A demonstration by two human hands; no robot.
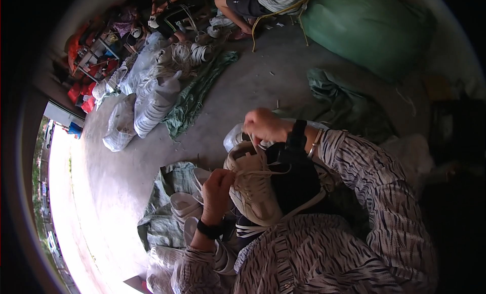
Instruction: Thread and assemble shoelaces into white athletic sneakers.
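Note:
A beige sneaker [253, 195] rests on my lap with its toe toward my body and its opening away from me. A pale shoelace [267, 171] runs through its eyelets, with a loose loop lying to the right. Above the shoe's opening, my right hand [267, 126] is closed in a pinch on a length of lace. Against the shoe's left side, my left hand [216, 192] is also closed, its fingertips on the lace, partly hidden by the knuckles. Black bands circle both wrists.
More pale shoes [185, 205] lie on a green woven sheet [164, 192] to my left. Bagged shoes [154, 106] and bundled laces are heaped beyond. A large green sack [367, 33] stands far right. Other people [238, 10] sit at the back on the concrete floor [238, 86].

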